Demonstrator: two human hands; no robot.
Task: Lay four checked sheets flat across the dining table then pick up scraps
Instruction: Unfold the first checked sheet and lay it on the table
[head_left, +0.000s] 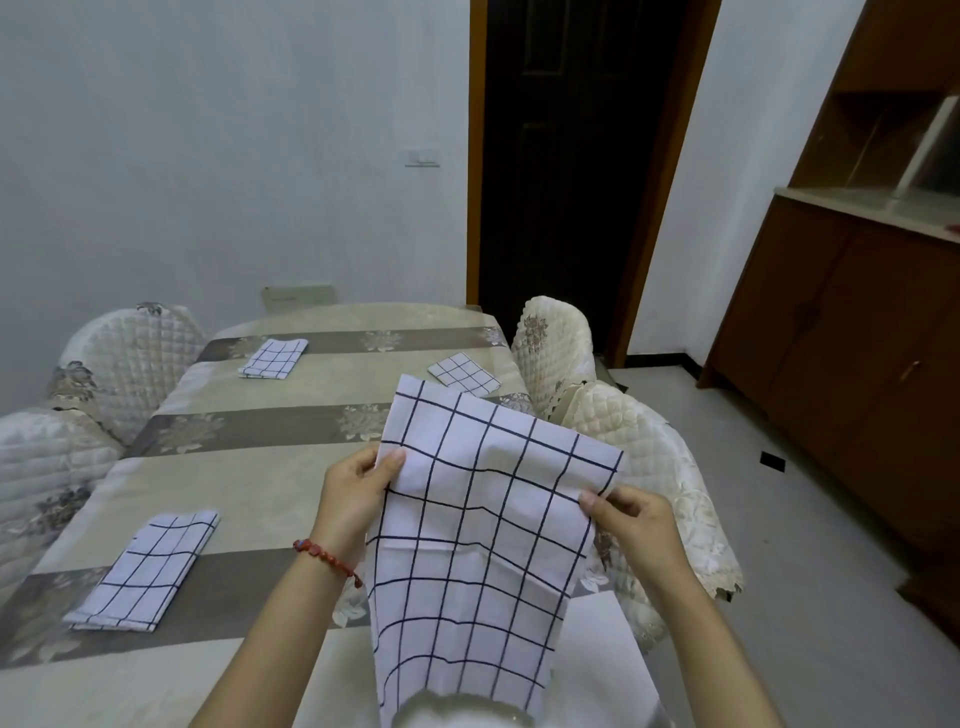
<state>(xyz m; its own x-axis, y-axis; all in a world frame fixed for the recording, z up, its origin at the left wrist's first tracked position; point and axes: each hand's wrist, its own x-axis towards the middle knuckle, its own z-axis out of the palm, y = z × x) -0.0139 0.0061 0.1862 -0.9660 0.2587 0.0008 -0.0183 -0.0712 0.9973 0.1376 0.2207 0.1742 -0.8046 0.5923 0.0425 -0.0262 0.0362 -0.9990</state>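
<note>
Across the middle of the room: dining table (249, 467), long, covered in a cream cloth with grey-brown floral bands, running away from the camera toward a pale wall.
Right of the view: wooden cabinet (852, 332), dark brown, with open shelving above a pale counter.
Behind the table's far right corner: dark doorway (566, 156) in an orange-brown frame.
Along both long sides of the table: 4 quilted chair covers, cream; 2 on the left (130, 358), 2 on the right (556, 348).
Above the table's near right part, held up in the air: checked sheet (478, 540), white with dark grid lines, its upper part folded over toward the far side, its lower part hanging down to the bottom of the view.
On the table, near left: folded checked sheet (143, 571), lying flat on a grey band.
On the table, far left: second folded sheet (272, 357), flat.
On the table, far right: third folded sheet (464, 373), flat, close to the table edge.
At the held sheet's left edge: left hand (353, 493), thumb on top, pinching the cloth.
At the held sheet's right edge: right hand (631, 525), thumb and fingers pinching the fold. The 2 hands are apart, with the sheet stretched between them.
On the left wrist: red bead bracelet (324, 556).
</note>
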